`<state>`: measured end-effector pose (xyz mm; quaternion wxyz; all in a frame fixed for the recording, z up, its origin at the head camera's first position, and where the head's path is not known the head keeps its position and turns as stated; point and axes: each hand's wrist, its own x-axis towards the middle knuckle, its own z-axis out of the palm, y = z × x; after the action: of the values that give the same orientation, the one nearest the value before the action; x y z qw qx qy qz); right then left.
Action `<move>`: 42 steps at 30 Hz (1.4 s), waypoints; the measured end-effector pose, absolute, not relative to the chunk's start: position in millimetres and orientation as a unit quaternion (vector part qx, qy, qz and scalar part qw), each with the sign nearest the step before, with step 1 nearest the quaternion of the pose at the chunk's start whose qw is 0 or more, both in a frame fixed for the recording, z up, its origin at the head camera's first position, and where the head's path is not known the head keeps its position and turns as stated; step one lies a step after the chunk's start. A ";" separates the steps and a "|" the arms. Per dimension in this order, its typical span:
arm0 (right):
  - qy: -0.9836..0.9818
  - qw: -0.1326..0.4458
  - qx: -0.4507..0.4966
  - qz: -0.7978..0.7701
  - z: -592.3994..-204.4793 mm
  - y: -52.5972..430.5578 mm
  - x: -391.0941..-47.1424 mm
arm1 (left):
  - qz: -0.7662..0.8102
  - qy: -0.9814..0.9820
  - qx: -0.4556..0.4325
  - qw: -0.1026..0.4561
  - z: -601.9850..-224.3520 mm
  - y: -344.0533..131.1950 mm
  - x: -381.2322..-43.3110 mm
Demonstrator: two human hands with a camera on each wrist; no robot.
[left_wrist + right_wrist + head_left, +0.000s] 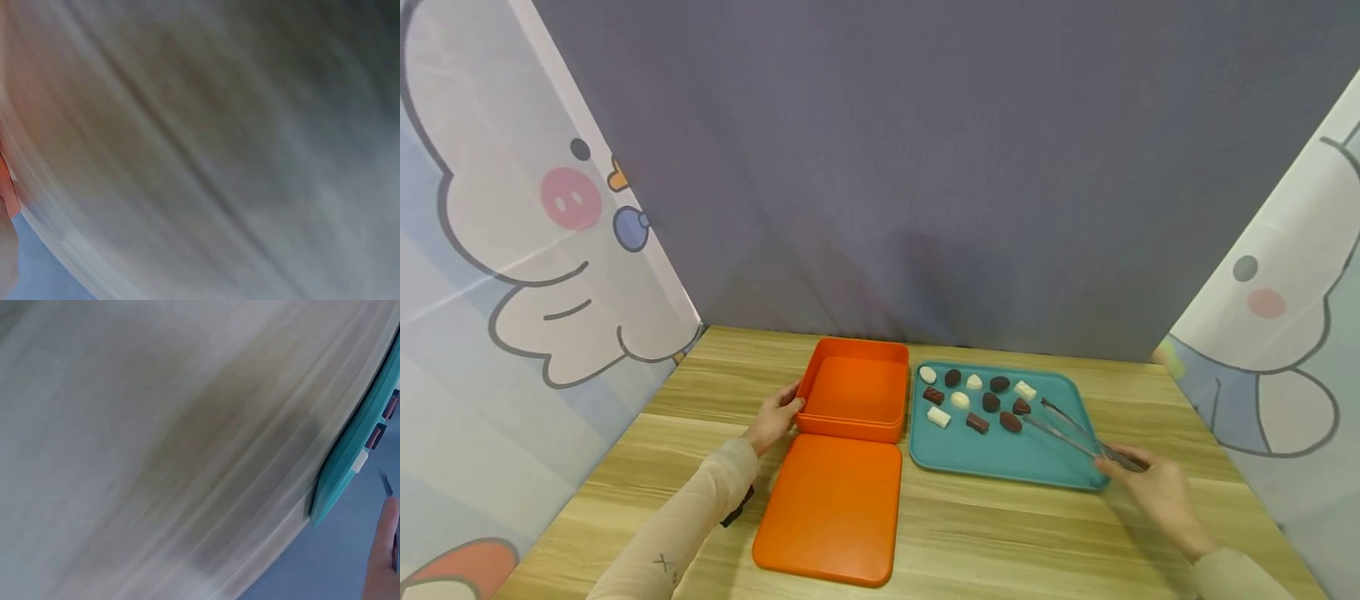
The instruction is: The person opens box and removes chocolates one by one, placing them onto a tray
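Observation:
My left hand (773, 419) holds the left wall of an open orange box (850, 427), its thumb at the rim near the front corner. A flat orange lid (831, 508) lies just in front of the box. My right hand (1156, 493) grips metal tongs (1072, 426) near their rear end. Their spread tips hang over a teal tray (977, 457), close to a reddish-brown oval chocolate (1011, 422); nothing is between them. Several dark and white chocolates (960, 401) lie on the tray. In the left wrist view, only slivers of box and hand show.
The wooden table (1000, 533) extends around the box and tray. A grey cloth wall (925, 167) stands behind, with printed cartoon curtains (512, 208) at both sides. A small black strap-like piece (739, 507) shows beneath the left wrist.

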<state>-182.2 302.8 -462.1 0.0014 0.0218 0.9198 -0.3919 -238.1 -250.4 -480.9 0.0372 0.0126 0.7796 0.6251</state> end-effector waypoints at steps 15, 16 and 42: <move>0.904 -0.126 0.100 -0.396 -472.1 319.3 -188.0 | 0.625 0.780 0.007 0.033 -481.1 -249.4 -238.3; 0.903 -0.128 0.107 -0.396 -473.2 321.3 -188.7 | 0.626 0.779 0.007 0.033 -481.0 -249.2 -238.5; 0.861 -0.070 0.210 -0.458 -497.5 353.5 -203.0 | 0.624 0.781 0.005 0.034 -481.4 -250.1 -236.6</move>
<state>-203.0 353.5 -497.5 -0.0701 0.2098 0.8610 -0.4580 -236.6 -250.1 -481.4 0.0340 0.0050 0.7808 0.6238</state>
